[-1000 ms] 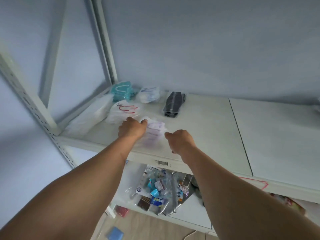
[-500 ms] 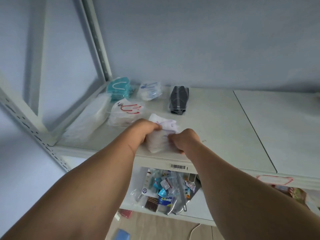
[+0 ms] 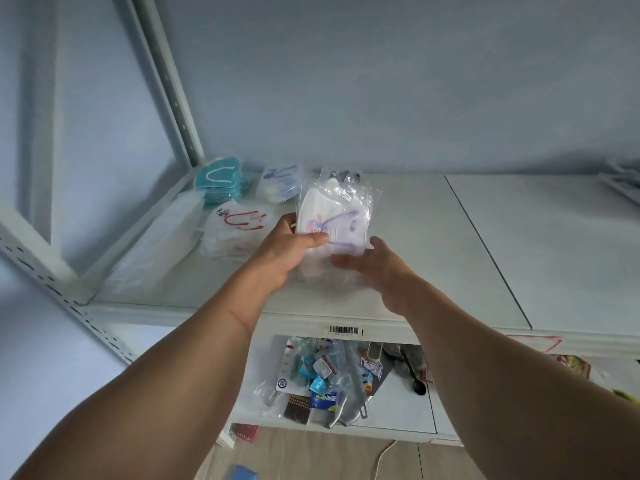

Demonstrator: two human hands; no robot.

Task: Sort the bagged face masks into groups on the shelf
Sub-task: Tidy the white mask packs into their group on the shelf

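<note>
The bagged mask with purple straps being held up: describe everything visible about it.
The purple-strapped mask bag is a clear, crinkly plastic sleeve holding a white folded mask with purple ear loops and a small cartoon print. It is raised roughly upright above the shelf. The left hand pinches its lower left edge; the right hand supports its bottom, fingers blurred.

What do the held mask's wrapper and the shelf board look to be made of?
Wrapper: thin clear plastic film, glossy; it crinkles, glints, and shows the white mask inside. Shelf board: probably white-painted metal or laminate, smooth with a soft sheen; can't tell which.
</note>
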